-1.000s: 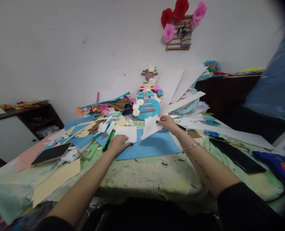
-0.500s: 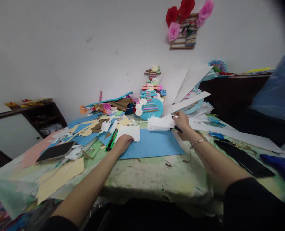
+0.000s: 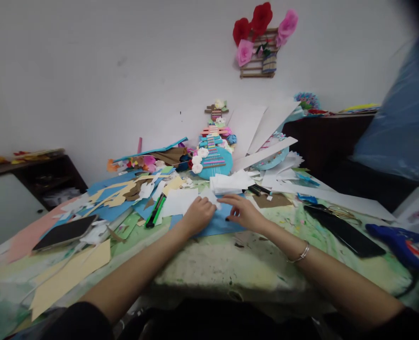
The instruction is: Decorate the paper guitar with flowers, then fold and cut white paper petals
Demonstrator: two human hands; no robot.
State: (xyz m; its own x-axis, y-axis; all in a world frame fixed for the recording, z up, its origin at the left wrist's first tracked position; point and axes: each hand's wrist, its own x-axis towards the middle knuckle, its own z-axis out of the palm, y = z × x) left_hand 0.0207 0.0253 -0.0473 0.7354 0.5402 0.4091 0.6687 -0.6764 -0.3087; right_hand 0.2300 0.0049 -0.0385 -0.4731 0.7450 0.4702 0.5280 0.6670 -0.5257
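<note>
My left hand [image 3: 199, 215] is closed on a small piece of white paper [image 3: 208, 194], its fingers curled over the lower edge. Just right of it, my right hand [image 3: 243, 212] has its fingers and thumb apart, with nothing visible between them; its fingertips come close to the paper. Under both hands lies a blue sheet [image 3: 230, 228], partly covered. A white sheet [image 3: 178, 201] rests to the left, beside a green utility knife [image 3: 155, 211]. Behind the hands is a stack of white paper [image 3: 230, 182], with black pens [image 3: 255, 190] at its right.
Paper scraps [image 3: 135, 189] and a phone [image 3: 66, 232] cover the left side. At right lie a brown piece [image 3: 272, 200], a long black object [image 3: 344, 231], scissors [image 3: 344, 213] and a blue glue gun [image 3: 400, 243]. Flower-decorated crafts [image 3: 214, 160] lean against the wall.
My right hand has let go of the black pen and moved left and nearer. My left hand has shifted right from the white sheet and now grips a small white paper. The view has turned slightly.
</note>
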